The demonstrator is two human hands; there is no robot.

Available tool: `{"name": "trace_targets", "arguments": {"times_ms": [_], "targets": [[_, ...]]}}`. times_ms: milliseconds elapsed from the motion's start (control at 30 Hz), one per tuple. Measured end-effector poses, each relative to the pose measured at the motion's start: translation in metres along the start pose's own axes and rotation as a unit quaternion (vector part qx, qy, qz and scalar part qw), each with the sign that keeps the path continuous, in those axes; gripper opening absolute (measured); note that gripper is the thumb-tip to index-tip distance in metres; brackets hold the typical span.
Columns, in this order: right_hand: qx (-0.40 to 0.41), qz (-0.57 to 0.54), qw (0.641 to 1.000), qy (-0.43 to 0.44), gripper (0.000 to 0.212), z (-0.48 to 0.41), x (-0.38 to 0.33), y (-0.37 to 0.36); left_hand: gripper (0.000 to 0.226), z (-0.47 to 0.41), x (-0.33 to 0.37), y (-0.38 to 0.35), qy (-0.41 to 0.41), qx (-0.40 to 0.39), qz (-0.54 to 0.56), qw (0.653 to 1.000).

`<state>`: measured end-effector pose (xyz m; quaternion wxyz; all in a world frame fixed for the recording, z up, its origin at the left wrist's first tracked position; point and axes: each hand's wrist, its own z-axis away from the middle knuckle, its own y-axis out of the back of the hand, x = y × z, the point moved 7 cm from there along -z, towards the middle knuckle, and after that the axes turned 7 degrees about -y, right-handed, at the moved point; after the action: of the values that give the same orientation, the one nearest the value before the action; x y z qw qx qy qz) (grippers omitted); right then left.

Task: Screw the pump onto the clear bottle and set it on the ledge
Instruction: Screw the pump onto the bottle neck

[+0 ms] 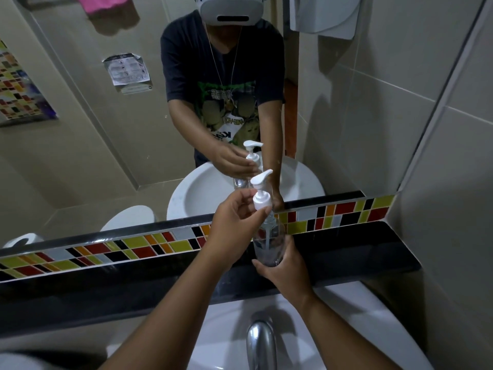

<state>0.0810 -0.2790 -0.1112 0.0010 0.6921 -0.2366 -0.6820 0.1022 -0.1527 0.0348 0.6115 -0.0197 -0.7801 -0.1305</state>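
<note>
Above the glossy black ledge (346, 252), the clear plastic bottle (268, 244) stands near-upright, long axis 12-to-6, base grasped in right hand (286, 268). Left-hand (234, 222) grip pinches the white plastic pump (261, 193) collar at 12 o'clock atop bottle neck; twisting w/ left looks next.

Left hand (234, 222) pinching the white pump (262, 194) collar, right hand (286, 265) cupping the clear bottle (268, 241) from below, held upright above the black ledge (360, 252), mirror (106, 102) right behind.

The bottle (268, 244) hangs above the ledge (346, 252), pump (260, 192) at its twelve o'clock, faucet (260, 343) at six.
</note>
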Motion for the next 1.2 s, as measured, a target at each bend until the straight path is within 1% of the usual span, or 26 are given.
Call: {"name": "trace_targets", "arguments": {"times_ms": [133, 333, 400, 533, 700, 900, 1033, 1100, 1200], "targets": [[-0.001, 0.0, 1.0, 0.009, 0.083, -0.001, 0.0, -0.002, 0.032, 0.002, -0.011, -0.005, -0.002, -0.012, -0.018, 1.0], [0.0, 0.006, 1.0, 0.006, 0.079, -0.002, 0.003, -0.003, 0.028, 0.004, -0.026, -0.006, 0.001, -0.019, -0.014, 1.0], [-0.001, 0.006, 1.0, 0.008, 0.078, -0.002, 0.002, -0.003, 0.027, 0.003, -0.025, -0.006, -0.009, -0.024, -0.03, 0.999], [0.006, 0.015, 1.0, 0.016, 0.083, -0.003, 0.003, -0.004, 0.032, -0.002, -0.023, -0.004, -0.025, -0.034, -0.08, 0.996], [0.003, 0.019, 1.0, 0.02, 0.078, -0.003, 0.0, -0.003, 0.035, -0.003, -0.026, -0.004, -0.004, -0.06, -0.061, 0.996], [0.005, 0.005, 1.0, 0.016, 0.075, -0.001, -0.003, -0.003, 0.025, -0.008, -0.02, -0.009, 0.018, -0.102, -0.06, 0.993], [-0.004, 0.008, 1.0, 0.006, 0.072, -0.001, -0.003, -0.003, 0.024, -0.012, -0.013, -0.017, 0.006, -0.089, -0.078, 0.993], [-0.009, 0.007, 1.0, 0.004, 0.073, -0.001, -0.004, -0.004, 0.029, -0.013, -0.017, -0.014, 0.008, -0.079, -0.073, 0.994], [-0.004, -0.006, 1.0, -0.005, 0.073, -0.002, -0.003, -0.004, 0.038, -0.01, -0.024, -0.002, 0.014, -0.054, -0.036, 0.998]]}}
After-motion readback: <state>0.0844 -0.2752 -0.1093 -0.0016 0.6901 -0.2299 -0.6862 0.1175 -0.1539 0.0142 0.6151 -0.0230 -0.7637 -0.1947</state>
